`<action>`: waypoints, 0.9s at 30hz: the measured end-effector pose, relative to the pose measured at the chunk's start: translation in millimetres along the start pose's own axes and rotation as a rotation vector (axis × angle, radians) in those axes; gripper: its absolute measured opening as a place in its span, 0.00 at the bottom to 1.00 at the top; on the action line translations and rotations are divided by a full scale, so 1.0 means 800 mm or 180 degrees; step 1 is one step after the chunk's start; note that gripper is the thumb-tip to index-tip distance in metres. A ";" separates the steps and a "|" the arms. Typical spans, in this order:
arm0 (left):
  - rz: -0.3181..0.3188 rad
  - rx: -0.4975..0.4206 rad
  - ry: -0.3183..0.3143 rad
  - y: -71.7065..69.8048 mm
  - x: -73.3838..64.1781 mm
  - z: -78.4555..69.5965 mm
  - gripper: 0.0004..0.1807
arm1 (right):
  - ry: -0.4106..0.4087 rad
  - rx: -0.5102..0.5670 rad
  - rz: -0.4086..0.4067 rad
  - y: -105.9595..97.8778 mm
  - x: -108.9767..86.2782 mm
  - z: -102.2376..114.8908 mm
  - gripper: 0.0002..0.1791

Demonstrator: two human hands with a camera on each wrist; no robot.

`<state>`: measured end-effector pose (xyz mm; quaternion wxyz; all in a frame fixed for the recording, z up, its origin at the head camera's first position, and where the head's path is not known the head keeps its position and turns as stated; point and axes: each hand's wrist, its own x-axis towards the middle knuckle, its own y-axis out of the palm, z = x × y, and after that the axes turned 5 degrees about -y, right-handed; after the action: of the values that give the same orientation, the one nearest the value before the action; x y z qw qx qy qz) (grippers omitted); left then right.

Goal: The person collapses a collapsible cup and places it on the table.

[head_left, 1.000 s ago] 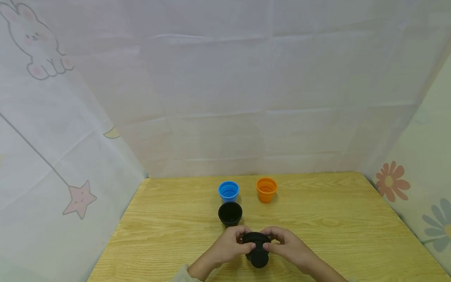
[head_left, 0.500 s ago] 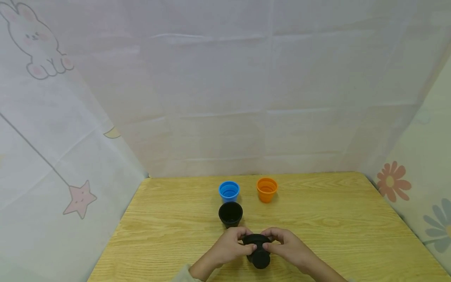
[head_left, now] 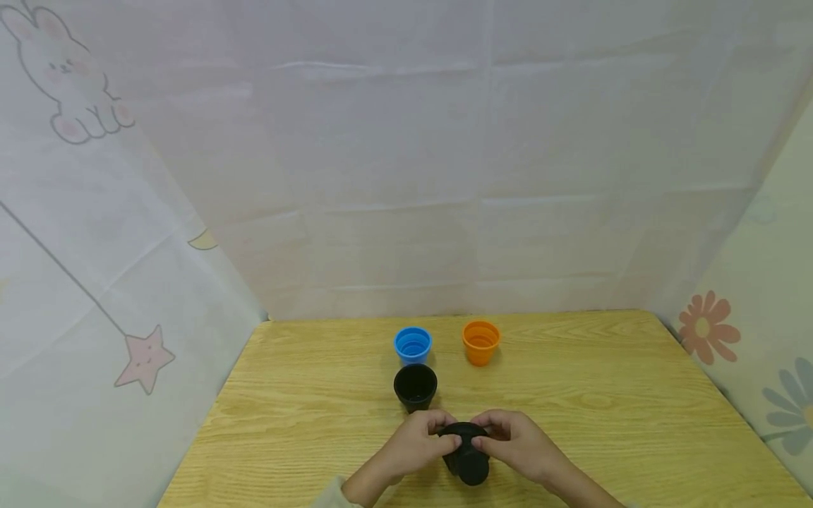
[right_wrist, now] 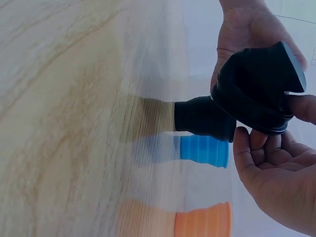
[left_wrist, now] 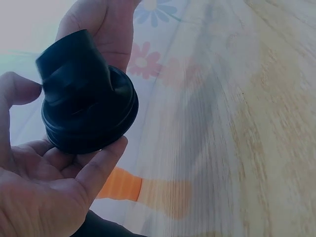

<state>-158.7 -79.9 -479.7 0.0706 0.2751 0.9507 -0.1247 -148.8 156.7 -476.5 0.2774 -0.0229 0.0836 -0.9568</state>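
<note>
Both hands hold a black collapsible cup (head_left: 471,466) just above the table near its front edge. Its wide rim faces away from the person and its narrow base points toward them. The left hand (head_left: 416,443) grips one side, thumb pressing the wall and fingers at the rim. Opposite it, the right hand (head_left: 517,444) grips in the same way. In the left wrist view the wall of the black cup (left_wrist: 81,98) looks creased and partly pushed in, with the base leaning over. The right wrist view also has the dented cup (right_wrist: 256,89). The cup's inside is hidden.
A second black cup (head_left: 416,386) stands upright just beyond the left hand. Behind it stands a blue collapsible cup (head_left: 413,346), with an orange one (head_left: 480,343) to its right. A printed cloth (head_left: 394,176) hangs around the wooden table (head_left: 603,395).
The base of the held cup has shifted slightly right and toward the person, and its wall has bent further. The hands stay almost in place; the standing cups have not moved.
</note>
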 end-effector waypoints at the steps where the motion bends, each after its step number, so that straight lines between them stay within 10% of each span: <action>1: -0.0010 -0.0008 -0.0012 0.001 0.000 0.000 0.08 | -0.0018 -0.0033 -0.0001 0.000 0.000 0.000 0.15; 27: 0.0072 0.0133 0.0231 -0.006 0.009 0.011 0.09 | -0.0413 -0.0754 -0.0190 -0.005 -0.003 -0.011 0.15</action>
<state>-167.1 -83.0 -488.9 0.0316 0.2915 0.9466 -0.1337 -149.9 162.1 -484.3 0.2491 -0.1197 0.1772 -0.9446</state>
